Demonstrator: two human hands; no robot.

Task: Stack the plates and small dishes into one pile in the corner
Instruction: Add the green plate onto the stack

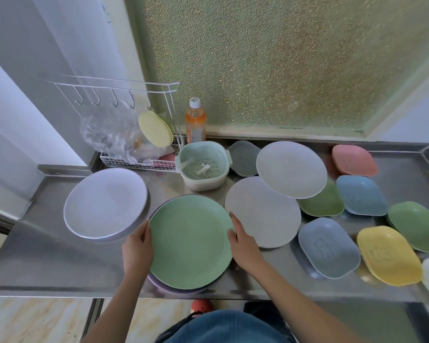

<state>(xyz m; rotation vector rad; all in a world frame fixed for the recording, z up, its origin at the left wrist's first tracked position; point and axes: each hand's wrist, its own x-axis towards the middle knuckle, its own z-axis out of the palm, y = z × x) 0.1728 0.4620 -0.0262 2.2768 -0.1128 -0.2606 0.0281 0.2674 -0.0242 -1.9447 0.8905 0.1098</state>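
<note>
A pale green plate [190, 241] lies at the front middle of the steel counter on top of a purplish plate [176, 289] whose rim shows beneath it. My left hand [136, 246] grips its left rim and my right hand [243, 246] grips its right rim. To the left lies a white plate [104, 203] on a greyish one. To the right two white plates [260, 214] [291, 168] overlap. Several small dishes in grey, green, blue, pink and yellow lie at the right, such as a grey-blue dish [328, 246] and a yellow dish [388, 254].
A mint strainer basket [202, 165] stands behind the green plate. An orange bottle [195, 123] and a white wire rack [136, 162] with a plastic bag and a yellow lid occupy the back left corner. The counter's front edge [60, 290] runs below my hands.
</note>
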